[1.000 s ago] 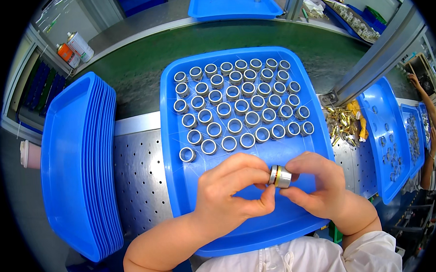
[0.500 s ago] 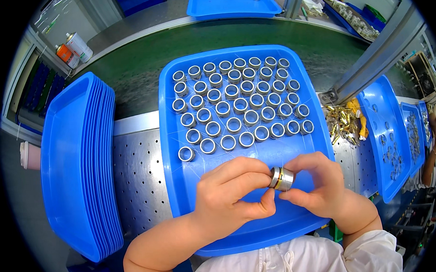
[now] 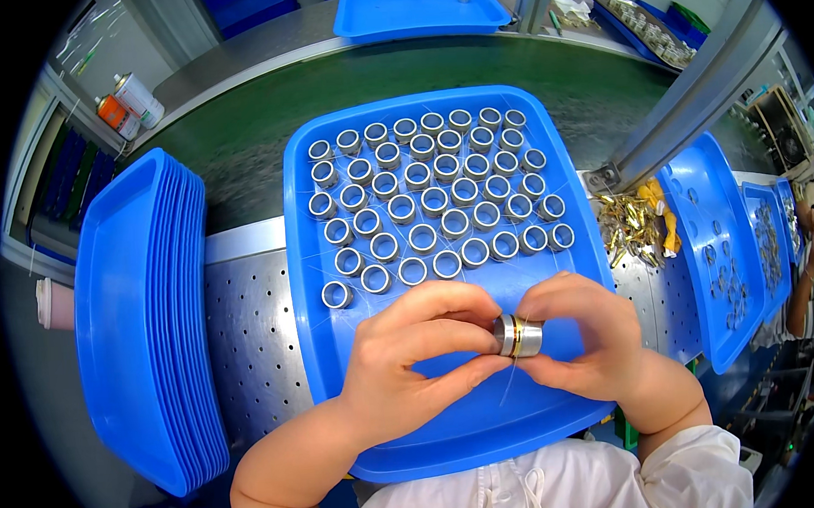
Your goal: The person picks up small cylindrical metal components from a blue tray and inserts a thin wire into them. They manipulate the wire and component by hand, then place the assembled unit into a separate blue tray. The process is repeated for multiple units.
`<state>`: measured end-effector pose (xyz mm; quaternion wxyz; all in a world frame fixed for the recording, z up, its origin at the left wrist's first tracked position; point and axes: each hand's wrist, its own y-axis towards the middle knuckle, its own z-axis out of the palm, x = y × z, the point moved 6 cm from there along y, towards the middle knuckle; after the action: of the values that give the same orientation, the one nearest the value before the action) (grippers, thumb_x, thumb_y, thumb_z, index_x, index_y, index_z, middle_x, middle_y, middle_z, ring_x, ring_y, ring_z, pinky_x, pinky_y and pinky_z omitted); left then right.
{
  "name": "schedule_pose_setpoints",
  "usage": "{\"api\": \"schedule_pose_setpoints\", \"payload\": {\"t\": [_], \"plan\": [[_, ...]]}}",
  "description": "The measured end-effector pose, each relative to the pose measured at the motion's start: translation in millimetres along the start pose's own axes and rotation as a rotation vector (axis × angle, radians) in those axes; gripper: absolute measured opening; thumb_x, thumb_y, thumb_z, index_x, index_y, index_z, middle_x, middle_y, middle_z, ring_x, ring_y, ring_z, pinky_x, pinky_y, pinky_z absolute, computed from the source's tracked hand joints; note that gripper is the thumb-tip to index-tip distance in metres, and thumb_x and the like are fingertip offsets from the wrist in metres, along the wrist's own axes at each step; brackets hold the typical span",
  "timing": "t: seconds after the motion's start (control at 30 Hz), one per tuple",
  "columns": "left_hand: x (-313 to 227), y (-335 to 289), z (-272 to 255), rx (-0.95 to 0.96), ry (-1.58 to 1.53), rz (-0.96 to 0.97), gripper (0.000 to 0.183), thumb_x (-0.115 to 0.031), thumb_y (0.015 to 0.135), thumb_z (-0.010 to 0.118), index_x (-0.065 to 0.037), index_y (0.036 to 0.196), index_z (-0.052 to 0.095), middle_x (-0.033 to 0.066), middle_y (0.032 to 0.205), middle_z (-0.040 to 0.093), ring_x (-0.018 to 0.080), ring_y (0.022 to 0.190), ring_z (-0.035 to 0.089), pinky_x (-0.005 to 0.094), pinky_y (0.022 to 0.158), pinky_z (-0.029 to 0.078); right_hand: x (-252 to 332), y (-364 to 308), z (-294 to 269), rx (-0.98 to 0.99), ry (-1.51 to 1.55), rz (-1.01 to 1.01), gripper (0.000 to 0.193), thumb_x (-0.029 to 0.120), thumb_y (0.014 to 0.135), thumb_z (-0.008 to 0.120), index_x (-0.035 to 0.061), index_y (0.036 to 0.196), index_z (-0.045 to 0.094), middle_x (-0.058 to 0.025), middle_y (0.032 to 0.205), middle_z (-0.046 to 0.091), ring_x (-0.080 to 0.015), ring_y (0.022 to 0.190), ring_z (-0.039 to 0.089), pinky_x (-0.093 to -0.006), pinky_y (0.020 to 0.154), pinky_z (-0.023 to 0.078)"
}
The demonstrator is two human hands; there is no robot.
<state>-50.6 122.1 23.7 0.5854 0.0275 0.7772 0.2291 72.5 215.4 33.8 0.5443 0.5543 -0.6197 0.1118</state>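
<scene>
Between my two hands, above the near part of a blue tray (image 3: 307, 349), is a short metal cylinder (image 3: 527, 337) with a gold-coloured band around it. My left hand (image 3: 411, 340) pinches its left end between thumb and fingers. The thumb and fingers of my right hand (image 3: 592, 337) close on its right end. A thin thread or wire hangs below the cylinder. Beyond my hands, several rows of similar metal rings (image 3: 434, 200) stand in the tray with their open ends up. Fine threads stick out among them.
A tall stack of blue trays (image 3: 147, 329) stands at the left. To the right lie a pile of gold-coloured strips (image 3: 631, 231), a yellow cloth (image 3: 664, 220) and another blue tray (image 3: 697, 241) with small rings. A metal post (image 3: 673, 106) rises there. Spray cans (image 3: 137, 100) stand far left.
The cylinder has turned a little between my fingers, and a hanging thread now shows below it. My right fingers have shifted along its top. The whole view has moved slightly.
</scene>
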Motion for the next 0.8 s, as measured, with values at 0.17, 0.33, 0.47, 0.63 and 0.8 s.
{"api": "schedule_pose_setpoints", "payload": {"t": [0.17,0.33,0.47,0.63,0.8], "plan": [[1,0,2,0.084,-0.047,0.000,0.021,0.005,0.061,0.076,0.000,0.079,0.066,0.0132,0.096,0.059,0.0180,0.083,0.060,0.0279,0.072,0.052,2,2,0,0.041,-0.023,-0.057,0.036,-0.001,0.059,0.077,0.0017,0.092,0.062,-0.0106,0.088,0.064,-0.0237,0.077,0.063,-0.0319,0.066,0.050],[26,-10,14,0.086,-0.733,-0.450,0.033,0.011,0.061,0.074,0.000,0.088,0.058,0.0147,0.100,0.057,0.0185,0.087,0.060,0.0297,0.074,0.054,5,2,2,0.108,0.051,-0.099,0.037,0.001,0.060,0.078,0.0013,0.093,0.062,-0.0104,0.088,0.064,-0.0234,0.077,0.063,-0.0319,0.065,0.049],[31,-18,26,0.207,-0.909,-0.748,0.039,0.013,0.061,0.073,-0.001,0.091,0.052,0.0130,0.098,0.058,0.0191,0.088,0.062,0.0306,0.075,0.054,6,-1,10,0.191,0.119,-0.118,0.037,0.002,0.061,0.078,0.0006,0.094,0.062,-0.0103,0.088,0.064,-0.0232,0.076,0.062,-0.0313,0.064,0.049],[34,-24,32,0.307,-0.938,-0.759,0.035,0.011,0.064,0.073,-0.002,0.089,0.052,0.0109,0.094,0.060,0.0186,0.083,0.064,0.0296,0.075,0.054,11,-4,14,0.219,0.159,-0.138,0.038,0.003,0.062,0.077,-0.0007,0.097,0.062,-0.0105,0.088,0.063,-0.0231,0.074,0.061,-0.0307,0.063,0.049],[36,-25,34,0.277,-1.021,-0.723,0.035,0.013,0.063,0.073,-0.001,0.087,0.051,0.0118,0.091,0.060,0.0196,0.082,0.064,0.0302,0.072,0.055,14,-5,14,0.186,0.162,-0.169,0.039,0.003,0.062,0.077,-0.0016,0.098,0.062,-0.0108,0.088,0.063,-0.0233,0.072,0.059,-0.0300,0.061,0.048]]}}
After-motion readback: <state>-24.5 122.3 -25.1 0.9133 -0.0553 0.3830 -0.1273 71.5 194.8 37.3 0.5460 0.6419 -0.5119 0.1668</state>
